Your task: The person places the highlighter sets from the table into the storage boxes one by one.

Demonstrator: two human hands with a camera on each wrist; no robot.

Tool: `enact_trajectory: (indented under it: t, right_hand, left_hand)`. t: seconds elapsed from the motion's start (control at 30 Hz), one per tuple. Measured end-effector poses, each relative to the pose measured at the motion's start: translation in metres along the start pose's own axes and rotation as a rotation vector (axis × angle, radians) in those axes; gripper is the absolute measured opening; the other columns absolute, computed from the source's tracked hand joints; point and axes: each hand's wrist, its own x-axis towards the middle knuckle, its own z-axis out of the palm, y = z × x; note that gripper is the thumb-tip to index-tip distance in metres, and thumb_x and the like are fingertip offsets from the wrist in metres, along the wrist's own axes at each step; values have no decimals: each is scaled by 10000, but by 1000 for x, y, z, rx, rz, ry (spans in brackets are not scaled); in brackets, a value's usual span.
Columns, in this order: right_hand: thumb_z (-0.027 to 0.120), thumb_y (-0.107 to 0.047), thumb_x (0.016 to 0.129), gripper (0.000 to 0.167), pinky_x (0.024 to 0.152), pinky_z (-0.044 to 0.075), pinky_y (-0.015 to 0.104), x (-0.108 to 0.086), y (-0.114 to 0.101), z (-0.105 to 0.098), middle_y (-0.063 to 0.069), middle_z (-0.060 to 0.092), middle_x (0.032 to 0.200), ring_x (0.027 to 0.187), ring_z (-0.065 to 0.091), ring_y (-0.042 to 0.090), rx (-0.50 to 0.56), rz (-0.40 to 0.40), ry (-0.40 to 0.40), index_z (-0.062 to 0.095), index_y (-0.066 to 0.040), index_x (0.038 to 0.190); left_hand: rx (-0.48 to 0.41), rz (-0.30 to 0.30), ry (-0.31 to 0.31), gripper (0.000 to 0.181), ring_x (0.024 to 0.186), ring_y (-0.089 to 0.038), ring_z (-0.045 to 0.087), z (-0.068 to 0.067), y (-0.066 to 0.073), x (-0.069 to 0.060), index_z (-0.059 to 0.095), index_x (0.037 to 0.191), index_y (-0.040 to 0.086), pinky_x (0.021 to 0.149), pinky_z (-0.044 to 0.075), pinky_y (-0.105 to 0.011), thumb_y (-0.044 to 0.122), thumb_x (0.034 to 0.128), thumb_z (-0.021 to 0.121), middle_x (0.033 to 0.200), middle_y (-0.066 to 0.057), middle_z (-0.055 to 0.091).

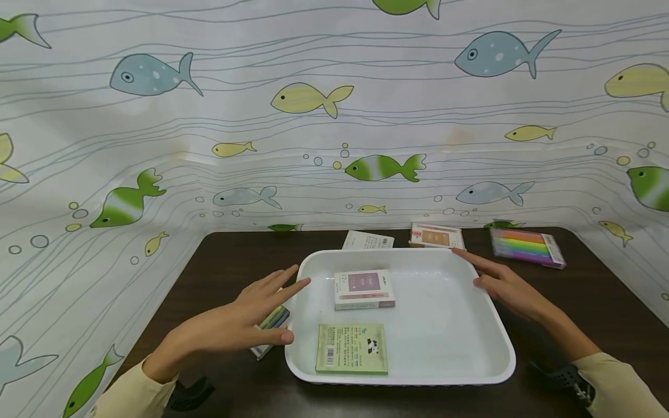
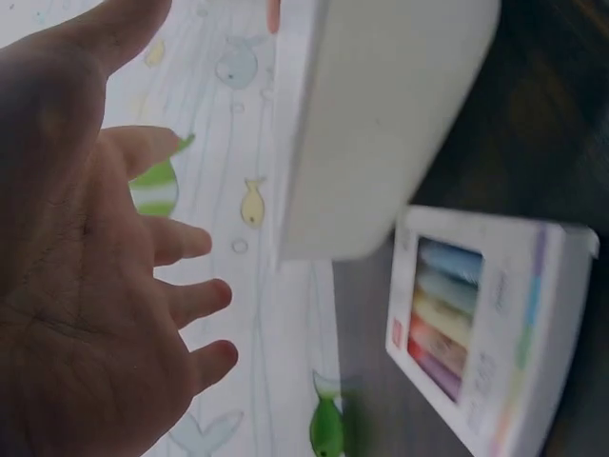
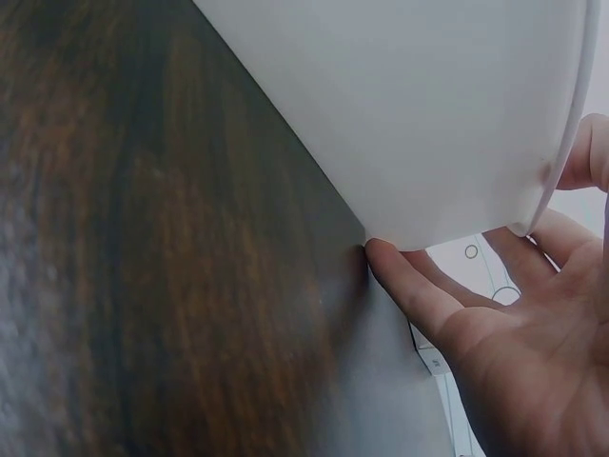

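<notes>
A white plastic tray [image 1: 434, 325] stands on the dark table. In it lie a white box with a purple panel [image 1: 364, 288] and a green box with a panda picture [image 1: 352, 348]. My left hand [image 1: 235, 322] is beside the tray's left rim, fingers spread and holding nothing; the left wrist view shows its palm apart from the tray wall. My right hand [image 1: 514, 290] holds the tray's far right corner. In the right wrist view its thumb [image 3: 588, 157] is at the rim, and a fingertip [image 3: 385, 255] touches the outer wall low down.
Left of the tray, partly under my left hand, lies a white windowed box of coloured sticks [image 2: 447, 309]. Behind the tray are a white box [image 1: 368, 239] and a box with an orange-brown panel [image 1: 436, 235]. A rainbow-coloured pack [image 1: 528, 247] lies at the back right. Fish-patterned sheeting [image 1: 334, 133] surrounds the table.
</notes>
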Motion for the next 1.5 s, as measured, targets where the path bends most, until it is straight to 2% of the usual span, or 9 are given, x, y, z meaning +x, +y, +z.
enact_trajectory:
  t: [0.17, 0.37, 0.47, 0.6, 0.7, 0.87, 1.1, 1.27, 1.5]
  right_hand:
    - [447, -110, 1077, 594, 834, 583, 456, -1, 0, -1, 298, 199, 1616, 1209, 605, 309, -6, 4, 8, 251, -154, 1636]
    - [458, -110, 1072, 590, 842, 581, 452, 0, 1, 0, 249, 226, 1626, 1214, 606, 281, -4, 30, 36, 287, -194, 1630]
    - [450, -95, 1071, 592, 839, 581, 454, 1, 2, 0, 256, 214, 1627, 1214, 604, 291, -5, 27, 31, 284, -188, 1631]
    - [443, -88, 1073, 590, 833, 582, 460, 1, 2, -1, 278, 202, 1624, 1213, 603, 295, -13, 13, 21, 276, -174, 1632]
    - [445, -93, 1075, 584, 827, 584, 458, 1, 2, -1, 273, 223, 1619, 1201, 610, 288, -20, 9, 26, 285, -179, 1630]
    - [456, -87, 1063, 593, 818, 587, 450, 0, 1, -1, 255, 268, 1607, 1151, 634, 296, -24, 26, 42, 305, -200, 1625]
    - [435, -74, 1065, 597, 820, 586, 452, 1, 2, 0, 293, 230, 1608, 1157, 629, 309, -27, 5, 10, 271, -163, 1632]
    - [438, -78, 1067, 598, 814, 588, 458, 1, 2, 0, 294, 234, 1606, 1149, 631, 314, -26, 6, 3, 267, -165, 1634]
    - [445, -92, 1071, 595, 807, 590, 454, 1, 1, -1, 281, 254, 1602, 1146, 634, 278, -41, 14, 23, 271, -177, 1634]
  left_hand:
    - [-30, -19, 48, 851, 1529, -313, -39, -1, -15, -5, 144, 1625, 450, 1077, 102, -777, 554, 954, 657, 1687, 93, -13]
    - [-54, 9, 78, 946, 1523, -366, 37, -6, -42, -7, 160, 1642, 364, 1079, 139, -766, 468, 913, 754, 1693, 25, 63]
    - [-77, 46, 43, 1027, 1515, -402, 62, -7, -55, -7, 190, 1646, 307, 1056, 172, -779, 401, 852, 835, 1692, -21, 89]
    - [-125, 91, -22, 1097, 1507, -436, 64, -6, -69, -5, 250, 1636, 289, 1026, 192, -795, 338, 765, 915, 1690, -10, 102]
    - [-139, 96, -64, 1119, 1500, -461, 47, -4, -76, -5, 271, 1632, 289, 1028, 163, -801, 361, 732, 933, 1690, -6, 88]
    - [-146, 64, -111, 1136, 1488, -470, 75, -2, -84, -5, 271, 1635, 243, 1043, 168, -772, 416, 722, 925, 1685, -82, 59]
    - [-163, 14, -153, 1120, 1471, -501, 88, 7, -93, -4, 276, 1634, 224, 1034, 168, -784, 415, 738, 920, 1677, -180, 41]
    - [-118, 13, -145, 1115, 1461, -509, 85, 14, -94, -4, 284, 1630, 254, 1013, 188, -791, 483, 736, 908, 1675, -182, 35]
    - [-50, -2, -127, 1100, 1474, -515, 47, 19, -89, -1, 291, 1624, 309, 1017, 135, -822, 544, 732, 889, 1679, -162, 52]
